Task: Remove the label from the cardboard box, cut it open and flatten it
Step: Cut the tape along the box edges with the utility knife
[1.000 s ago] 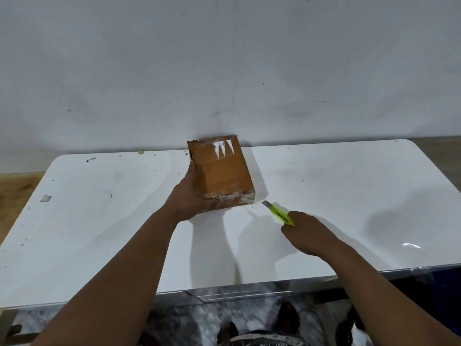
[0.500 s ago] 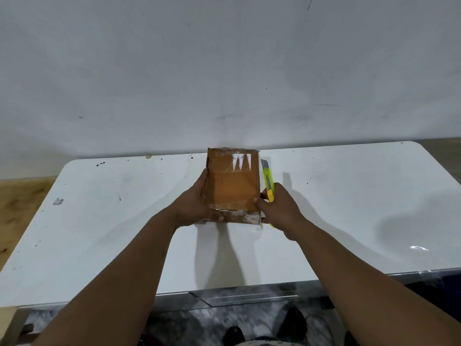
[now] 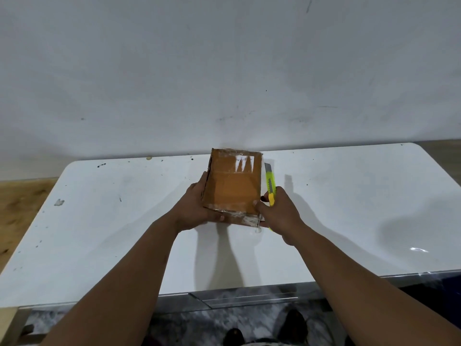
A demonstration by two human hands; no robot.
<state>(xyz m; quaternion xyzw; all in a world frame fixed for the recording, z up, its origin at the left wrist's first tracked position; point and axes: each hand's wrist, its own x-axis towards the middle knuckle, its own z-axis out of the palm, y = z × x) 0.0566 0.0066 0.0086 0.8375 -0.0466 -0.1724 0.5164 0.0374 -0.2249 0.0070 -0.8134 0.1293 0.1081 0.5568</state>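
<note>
Brown cardboard box [image 3: 233,186] held up over the white table [image 3: 99,233], between both hands. Left hand [image 3: 193,211] wrapped round the near left corner. Right hand [image 3: 277,213] pressed on the right side, fingers closed on a yellow box cutter [image 3: 270,188] too. Not cut yet, not flat yet, shiny tape all over. Farther back, small white label [image 3: 244,159] on the top edge, writing too tiny to read.

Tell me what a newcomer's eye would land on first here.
First, the brown cardboard box, held up above the middle of the white table between the left hand and the right hand. Next, the bright yellow utility knife in the right hand's grip, along the box's right side, blade pointing away from the person.
</note>
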